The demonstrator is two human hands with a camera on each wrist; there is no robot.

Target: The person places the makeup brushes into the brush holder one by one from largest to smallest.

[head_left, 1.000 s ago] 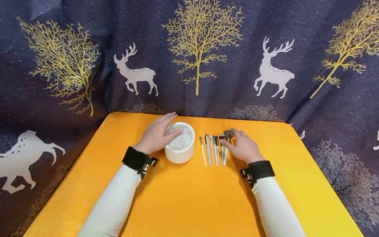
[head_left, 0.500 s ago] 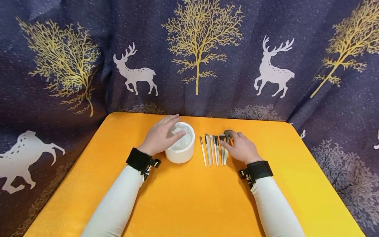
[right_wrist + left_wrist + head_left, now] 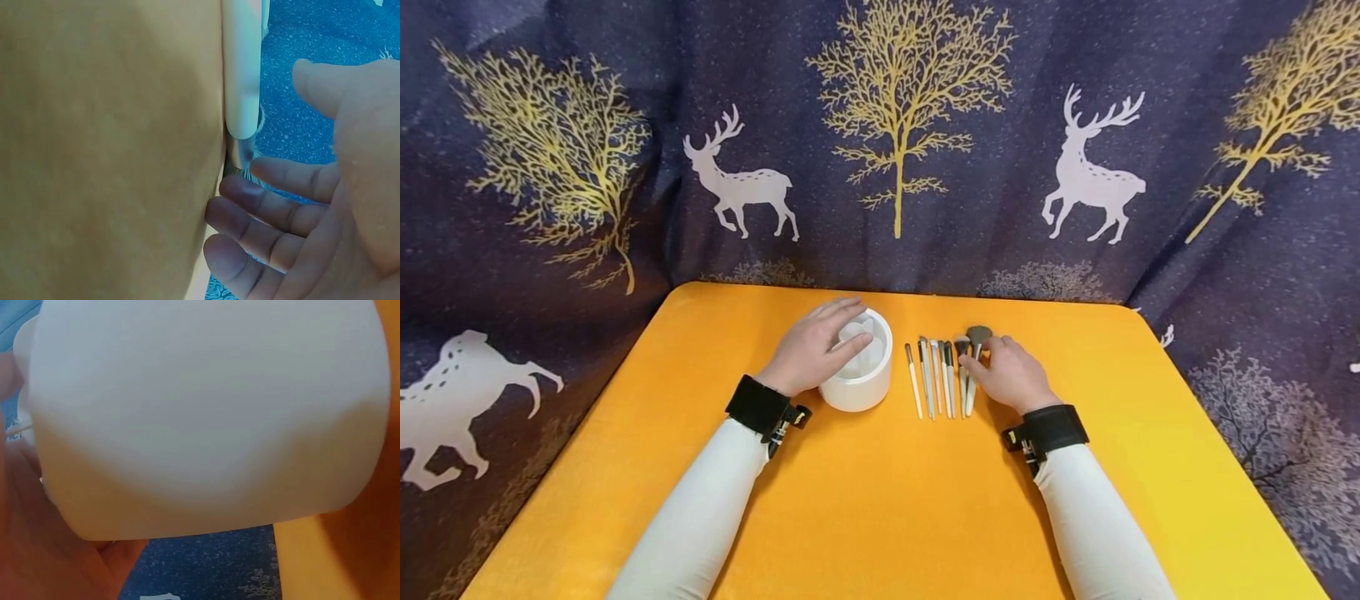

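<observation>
The left hand [image 3: 808, 348], fingers extended and gripping nothing, spans the white, round, divided container [image 3: 857, 393] on the orange tabletop [image 3: 880, 500]; the right hand [image 3: 1011, 375], fingers loosely curved, thumb apart, holds nothing; it hovers beside the row of slim, pale-handled, dark-bristled brushes [image 3: 952, 392].

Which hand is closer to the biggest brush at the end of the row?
Right. The right hand is just to the right of the biggest brush. The left hand is farther away, at the white pot, past the other brushes.
</observation>
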